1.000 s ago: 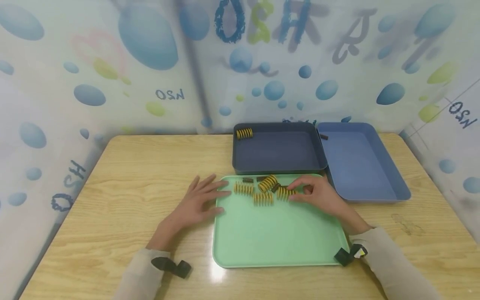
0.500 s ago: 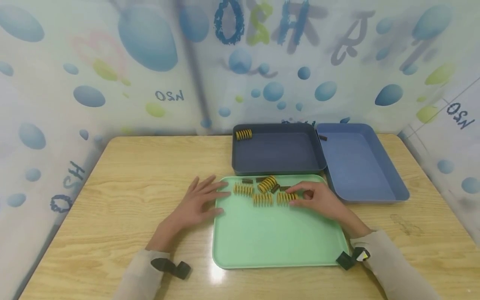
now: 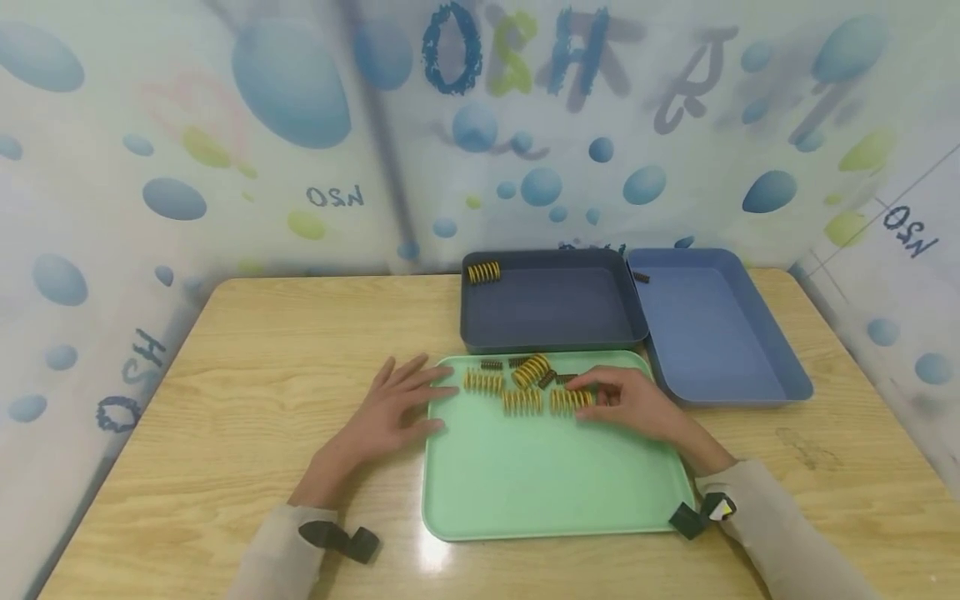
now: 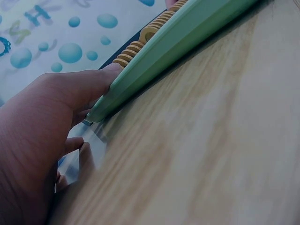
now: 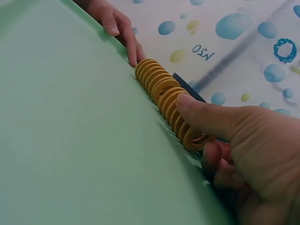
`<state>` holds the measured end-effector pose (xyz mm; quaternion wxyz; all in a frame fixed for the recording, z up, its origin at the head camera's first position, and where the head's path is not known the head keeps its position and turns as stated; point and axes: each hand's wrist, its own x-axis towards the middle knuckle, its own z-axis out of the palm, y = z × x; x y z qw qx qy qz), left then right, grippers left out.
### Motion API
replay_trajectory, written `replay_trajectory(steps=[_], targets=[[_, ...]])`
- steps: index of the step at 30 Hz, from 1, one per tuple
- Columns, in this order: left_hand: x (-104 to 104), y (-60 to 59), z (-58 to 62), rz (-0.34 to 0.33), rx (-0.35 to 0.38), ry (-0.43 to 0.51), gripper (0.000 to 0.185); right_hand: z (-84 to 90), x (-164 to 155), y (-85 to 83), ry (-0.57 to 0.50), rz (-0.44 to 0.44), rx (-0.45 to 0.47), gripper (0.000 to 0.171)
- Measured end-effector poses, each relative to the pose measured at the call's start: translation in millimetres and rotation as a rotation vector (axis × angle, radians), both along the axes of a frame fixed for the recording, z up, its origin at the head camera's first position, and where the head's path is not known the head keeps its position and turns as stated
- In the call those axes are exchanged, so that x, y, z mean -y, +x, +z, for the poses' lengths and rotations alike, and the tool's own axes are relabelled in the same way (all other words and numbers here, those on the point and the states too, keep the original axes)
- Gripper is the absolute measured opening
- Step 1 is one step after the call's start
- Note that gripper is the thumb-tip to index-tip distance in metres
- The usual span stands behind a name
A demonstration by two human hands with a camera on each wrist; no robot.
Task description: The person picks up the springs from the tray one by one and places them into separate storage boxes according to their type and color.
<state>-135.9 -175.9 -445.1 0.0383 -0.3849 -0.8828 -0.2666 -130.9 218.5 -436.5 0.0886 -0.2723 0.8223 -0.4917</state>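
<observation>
Head view shows the right hand (image 3: 633, 404) pinching a yellow spring (image 3: 570, 399) on the green tray (image 3: 555, 492), thumb on one side and fingers curled round its end. The spring lies at the tray's far edge, just beside another yellow spring (image 3: 522, 401). The left hand (image 3: 386, 412) lies flat, fingers straight, tips touching the tray's left rim. A dark tray (image 3: 551, 304) stands just behind the green tray, a blue tray (image 3: 720, 333) to its right. To do well, I judge: grip mid-coil, lift straight up clear of the neighbour, keep the rim steadied.
</observation>
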Motion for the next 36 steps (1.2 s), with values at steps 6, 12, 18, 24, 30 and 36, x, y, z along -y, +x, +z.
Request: replay_trajectory(steps=[6,12,18,24,30,36], targets=[[0,-1.8,2.0,-0.007,-0.015,0.006,0.045,0.4,1,-0.6,0.007,0.016,0.009,0.039],[-1,-2.6,3.4,-0.014,-0.011,0.006,0.044,0.5,0,-1.6,0.005,0.015,0.029,0.039],[-2,-3.9,1.9,-0.015,-0.010,0.009,0.044,1.9,1,-0.2,-0.009,0.003,0.028,0.039],[-2,-2.3,1.3,-0.013,-0.010,0.010,0.044,14.6,7,4.9,-0.016,0.011,0.035,0.037],[-1,-1.2,0.4,-0.008,-0.008,0.008,0.044,34.0,14,12.9,-0.003,0.004,0.046,0.034],[-1,0.2,1.0,-0.006,-0.019,0.007,0.044,20.7,11,9.1,-0.001,-0.009,0.047,0.035]])
